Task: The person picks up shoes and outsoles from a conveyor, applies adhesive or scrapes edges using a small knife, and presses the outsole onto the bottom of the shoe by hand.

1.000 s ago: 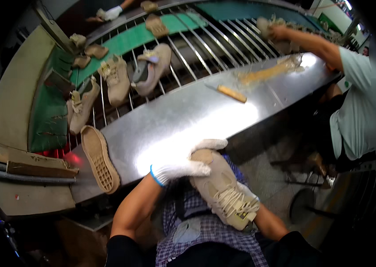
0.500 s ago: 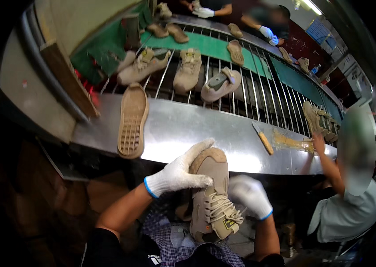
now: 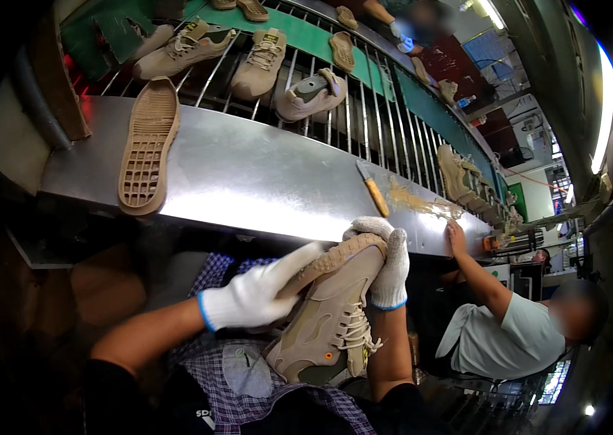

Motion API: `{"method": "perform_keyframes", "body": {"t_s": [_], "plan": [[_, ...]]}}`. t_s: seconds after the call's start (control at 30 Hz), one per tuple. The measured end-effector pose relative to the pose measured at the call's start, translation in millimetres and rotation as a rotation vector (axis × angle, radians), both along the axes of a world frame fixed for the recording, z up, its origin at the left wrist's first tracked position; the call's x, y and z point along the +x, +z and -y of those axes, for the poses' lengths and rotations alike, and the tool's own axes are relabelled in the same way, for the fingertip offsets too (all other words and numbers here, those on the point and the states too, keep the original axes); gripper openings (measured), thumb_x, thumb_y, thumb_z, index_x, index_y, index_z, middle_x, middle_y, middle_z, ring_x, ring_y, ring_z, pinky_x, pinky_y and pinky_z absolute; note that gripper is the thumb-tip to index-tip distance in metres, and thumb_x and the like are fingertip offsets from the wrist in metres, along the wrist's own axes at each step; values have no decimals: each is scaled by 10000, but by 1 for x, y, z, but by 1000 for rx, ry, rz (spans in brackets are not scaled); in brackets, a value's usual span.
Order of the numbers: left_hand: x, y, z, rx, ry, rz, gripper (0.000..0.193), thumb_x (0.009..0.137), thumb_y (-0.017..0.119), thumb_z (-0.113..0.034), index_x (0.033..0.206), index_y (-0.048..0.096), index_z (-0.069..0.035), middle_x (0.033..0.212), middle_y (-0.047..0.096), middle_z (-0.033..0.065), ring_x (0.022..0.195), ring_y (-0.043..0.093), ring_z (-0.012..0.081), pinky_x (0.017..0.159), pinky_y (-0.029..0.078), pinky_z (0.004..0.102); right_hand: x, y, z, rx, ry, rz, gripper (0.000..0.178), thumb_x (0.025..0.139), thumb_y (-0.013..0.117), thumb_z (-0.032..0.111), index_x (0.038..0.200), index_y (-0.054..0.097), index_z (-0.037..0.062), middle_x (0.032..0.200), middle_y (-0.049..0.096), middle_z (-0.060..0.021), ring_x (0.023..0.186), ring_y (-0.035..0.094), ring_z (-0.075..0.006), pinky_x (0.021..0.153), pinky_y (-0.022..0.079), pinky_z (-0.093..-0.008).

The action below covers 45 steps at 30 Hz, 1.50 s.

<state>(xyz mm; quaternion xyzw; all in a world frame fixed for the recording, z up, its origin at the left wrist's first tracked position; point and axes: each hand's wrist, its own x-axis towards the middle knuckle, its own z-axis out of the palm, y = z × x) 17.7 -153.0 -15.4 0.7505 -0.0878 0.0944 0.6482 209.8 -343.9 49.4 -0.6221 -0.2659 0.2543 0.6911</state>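
Note:
A beige lace-up shoe (image 3: 319,319) is tilted on its side above my lap, toe pointing away from me, laces toward the right. Its tan rubber sole (image 3: 332,259) lies along the toe and the left side; the heel part of the sole is hidden. My right hand (image 3: 391,270), in a white knit glove, wraps round the toe from the right. On the left, my gloved left hand (image 3: 259,291) grips the sole's edge, slightly blurred. A loose tan sole (image 3: 148,148) rests tread inward on the metal ledge left of the hands.
A metal ledge (image 3: 248,170) runs before me, bearing a wooden-handled knife (image 3: 373,190) and yellowish glue residue (image 3: 415,199). Behind it, several shoes, one a beige shoe (image 3: 259,65), sit on a roller conveyor (image 3: 364,109). A co-worker (image 3: 502,333) sits at right, hand on the ledge.
My right hand has come onto the shoe's toe, while my left has shifted from the toe to the sole's side. The shoe has rolled onto its side. The view has swung right.

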Motion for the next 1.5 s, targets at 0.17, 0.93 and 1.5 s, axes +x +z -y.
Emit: {"method": "perform_keyframes", "body": {"t_s": [0.17,0.93,1.5], "plan": [[72,27,-32,-464,-199,-90,698,799,692,57,1489,588,44,1358,711,146,1241,680,231,1152,515,367,-13,37,-17,-124,-35,281,528,1061,554,394,1076,751,-96,1062,769,-190,952,737,-254,908,588,-371],[12,94,-64,168,29,210,1219,775,983,-417,1631,289,105,1588,442,371,1470,526,449,1186,488,490,-37,-61,-23,50,-221,-519,536,1186,444,425,1486,560,-3,1398,650,-137,1287,611,-216,1118,518,-373],[79,37,-152,77,-363,-471,871,755,979,-257,1478,550,-26,1357,645,154,1245,635,257,1072,545,385,-91,-40,-32,-391,-2,810,848,961,796,347,1547,429,-144,1278,717,-335,1083,786,-407,880,654,-390]]}}
